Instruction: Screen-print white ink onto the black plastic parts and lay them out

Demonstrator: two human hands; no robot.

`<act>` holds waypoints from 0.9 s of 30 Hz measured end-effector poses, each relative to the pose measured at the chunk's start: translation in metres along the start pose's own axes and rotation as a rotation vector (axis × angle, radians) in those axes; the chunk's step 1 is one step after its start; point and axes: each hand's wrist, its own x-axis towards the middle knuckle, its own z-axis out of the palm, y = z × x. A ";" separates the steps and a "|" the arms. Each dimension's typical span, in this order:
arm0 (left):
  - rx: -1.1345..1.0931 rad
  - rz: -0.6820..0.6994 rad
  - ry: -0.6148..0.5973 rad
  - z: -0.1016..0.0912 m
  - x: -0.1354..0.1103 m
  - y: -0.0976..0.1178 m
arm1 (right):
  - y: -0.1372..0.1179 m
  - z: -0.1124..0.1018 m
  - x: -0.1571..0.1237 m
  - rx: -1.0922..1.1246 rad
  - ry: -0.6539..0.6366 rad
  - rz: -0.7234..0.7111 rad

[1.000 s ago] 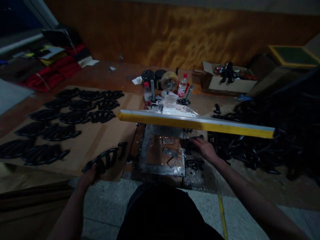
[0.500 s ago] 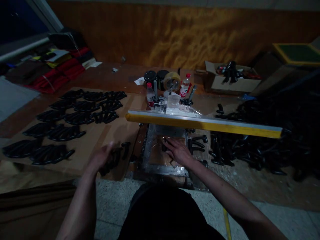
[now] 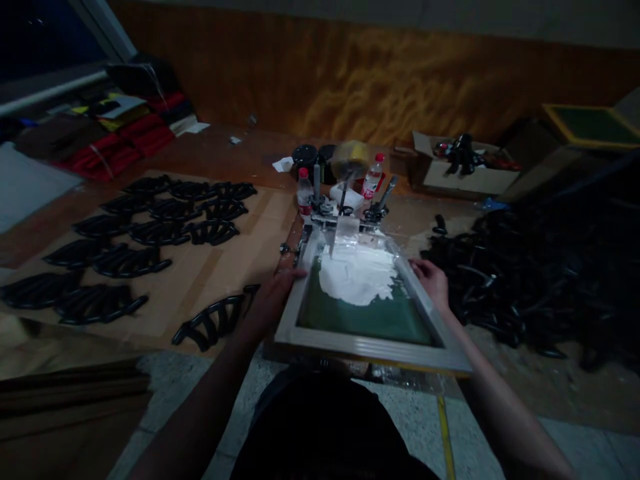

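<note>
In the middle a screen printing frame (image 3: pixel 360 347) lies low over the work surface, with a thick patch of white ink (image 3: pixel 353 277) on its green mesh (image 3: pixel 365 320). A pale squeegee (image 3: pixel 347 233) stands at the ink's far edge. My left hand (image 3: pixel 273 297) grips the frame's left side, thumb on the rim and the other fingers mostly hidden. At the right side, my right hand (image 3: pixel 433 280) has its fingers curled against the rim. Just left of my left hand is a row of black curved handle-like pieces (image 3: pixel 213 320). The frame hides what lies beneath it.
More rows of black pieces (image 3: pixel 160 230) lie on cardboard (image 3: pixel 230 260) at left; a large dark heap of them (image 3: pixel 500 287) fills the right. Behind the frame stand metal clamps (image 3: pixel 375 212), two red-capped bottles (image 3: pixel 304 193) and a tape roll (image 3: pixel 350 159). A carton (image 3: pixel 465 177) sits back right.
The raised frame has swung down flat, exposing its ink and mesh to view. My left hand left the black pieces for the frame's left side; my right hand moved from under it to the right side.
</note>
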 end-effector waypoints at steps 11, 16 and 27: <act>0.102 -0.136 -0.070 0.038 -0.007 -0.097 | -0.134 0.046 0.015 -0.409 -0.401 -0.402; 0.070 -0.151 -0.050 0.038 -0.006 -0.104 | -0.116 0.037 -0.025 -0.342 -0.607 -0.764; 0.016 -0.167 -0.026 0.039 -0.009 -0.095 | -0.103 0.047 -0.049 -0.232 -0.487 -0.762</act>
